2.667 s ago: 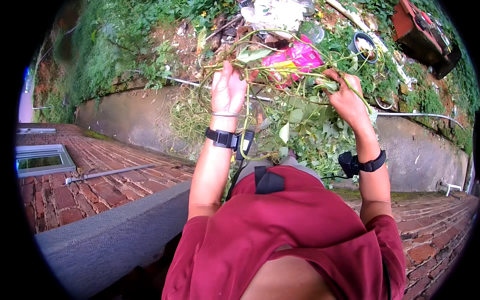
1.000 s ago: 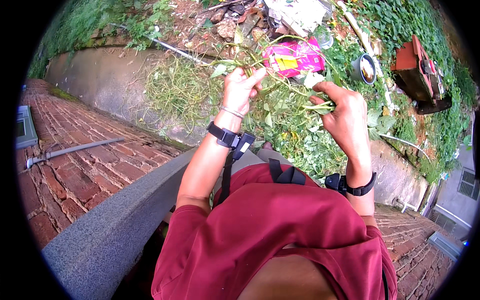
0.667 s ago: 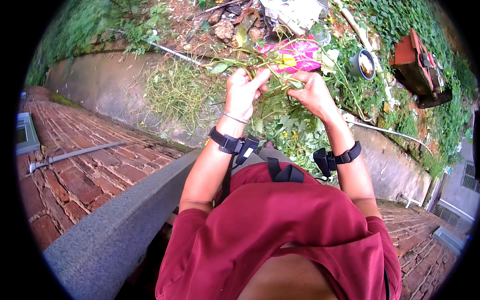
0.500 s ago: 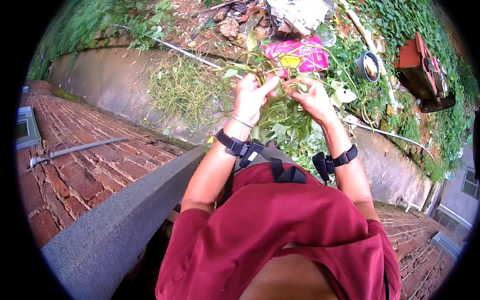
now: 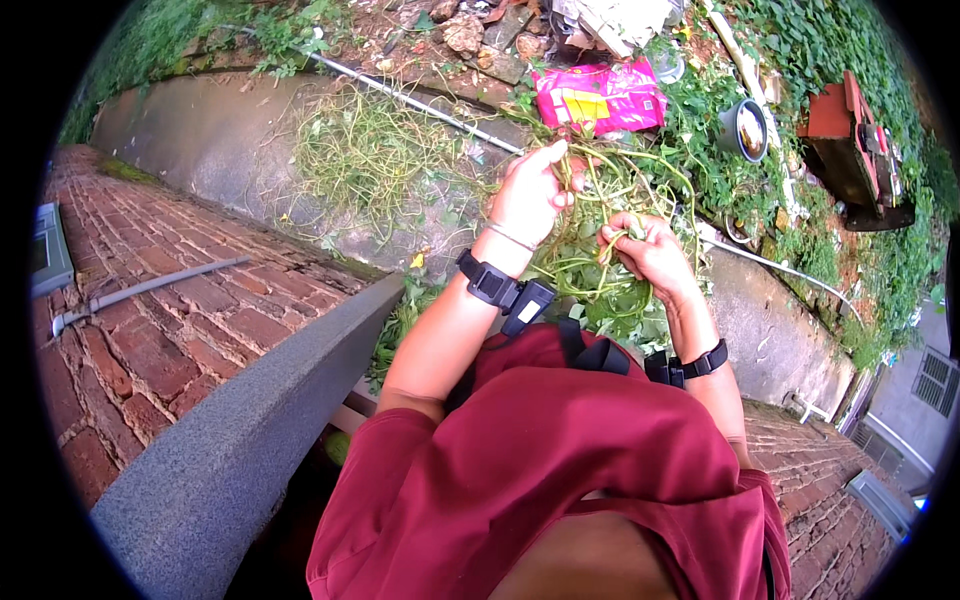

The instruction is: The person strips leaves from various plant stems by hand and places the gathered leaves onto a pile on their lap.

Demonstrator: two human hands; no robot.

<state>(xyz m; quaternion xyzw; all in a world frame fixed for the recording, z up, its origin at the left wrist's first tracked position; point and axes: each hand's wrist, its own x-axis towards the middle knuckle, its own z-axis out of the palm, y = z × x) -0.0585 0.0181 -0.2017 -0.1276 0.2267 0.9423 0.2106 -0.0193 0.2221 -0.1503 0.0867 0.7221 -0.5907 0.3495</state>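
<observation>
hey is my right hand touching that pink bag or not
Apart. The head view shows green vines in the gap between the right hand and the pink bag.

A: Any lettering legible to us?
B: None. Pink bag (image 5: 620,95), one o'clock: print too small for us to read. Black wrist device (image 5: 537,294), near dial centre: white patch (image 5: 527,312), nothing legible.

This is an outdoor yard beside a building: a brick wall (image 5: 150,330) with a window (image 5: 50,250) and grey pipe (image 5: 150,293) borders a concrete strip (image 5: 190,130), beyond which lie daylit soil, stones (image 5: 463,35), discarded packaging (image 5: 600,97) and leafy plants (image 5: 840,50).
</observation>
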